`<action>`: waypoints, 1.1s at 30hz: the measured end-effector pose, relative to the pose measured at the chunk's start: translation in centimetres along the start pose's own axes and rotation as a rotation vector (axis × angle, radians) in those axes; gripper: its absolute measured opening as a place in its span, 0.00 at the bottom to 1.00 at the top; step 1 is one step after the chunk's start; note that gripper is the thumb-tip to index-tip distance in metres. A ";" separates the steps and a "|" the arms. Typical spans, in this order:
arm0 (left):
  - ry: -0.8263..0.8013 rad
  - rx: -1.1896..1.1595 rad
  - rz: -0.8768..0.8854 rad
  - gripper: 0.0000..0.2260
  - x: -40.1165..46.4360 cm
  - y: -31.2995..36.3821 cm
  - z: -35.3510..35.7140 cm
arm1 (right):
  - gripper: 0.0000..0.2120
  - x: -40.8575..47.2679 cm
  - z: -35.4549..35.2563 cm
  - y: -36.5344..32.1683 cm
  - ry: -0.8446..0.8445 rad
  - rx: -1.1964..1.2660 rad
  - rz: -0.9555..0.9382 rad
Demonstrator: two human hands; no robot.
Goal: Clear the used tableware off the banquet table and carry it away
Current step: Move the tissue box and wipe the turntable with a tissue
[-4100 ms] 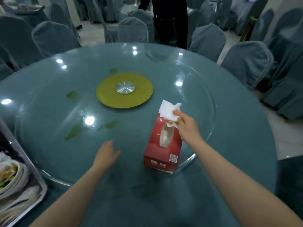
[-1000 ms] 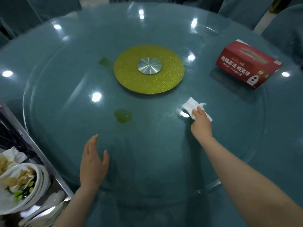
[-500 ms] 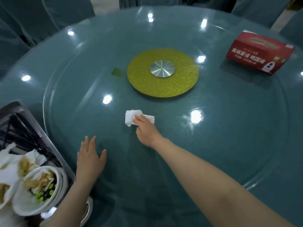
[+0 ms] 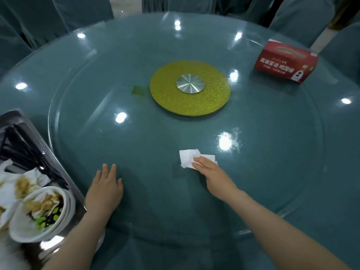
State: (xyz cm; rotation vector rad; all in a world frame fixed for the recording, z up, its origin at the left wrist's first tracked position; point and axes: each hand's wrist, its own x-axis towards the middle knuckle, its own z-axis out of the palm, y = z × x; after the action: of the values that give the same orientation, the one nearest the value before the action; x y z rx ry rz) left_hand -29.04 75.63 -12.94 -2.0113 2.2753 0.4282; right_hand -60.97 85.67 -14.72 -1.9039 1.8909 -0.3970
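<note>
Your right hand presses the tissue flat with straight fingers. Left hand rests spread on the tabletop. Wipe toward the green smear.

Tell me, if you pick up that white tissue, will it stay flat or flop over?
Probably flop: the tissue already lies crumpled and folded under the right hand. It looks thin, so likely very light. On the shiny glass turntable it should slide easily, though it may tear if damp.

Banquet hall: round glass-topped table, covered chairs around.
</note>
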 end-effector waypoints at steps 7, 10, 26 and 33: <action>-0.008 0.165 -0.006 0.22 -1.5 2.8 -0.5 | 0.28 -2.1 -2.6 4.2 0.453 0.137 0.527; -0.019 0.169 0.031 0.26 -2.5 2.7 0.6 | 0.27 -1.3 -4.6 6.2 0.540 0.189 0.685; -0.043 0.171 -0.004 0.26 -2.6 3.0 0.3 | 0.25 1.7 2.8 -6.5 0.050 0.292 0.093; -0.067 0.191 0.028 0.25 -3.5 3.7 -0.2 | 0.28 -1.6 -0.3 -5.5 -0.158 0.336 0.112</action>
State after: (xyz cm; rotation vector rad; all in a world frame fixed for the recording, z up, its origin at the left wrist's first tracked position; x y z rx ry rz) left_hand -32.22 79.32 -11.32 -1.8477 2.2139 0.2637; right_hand -56.38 87.13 -11.62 -1.5561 1.6963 -0.4801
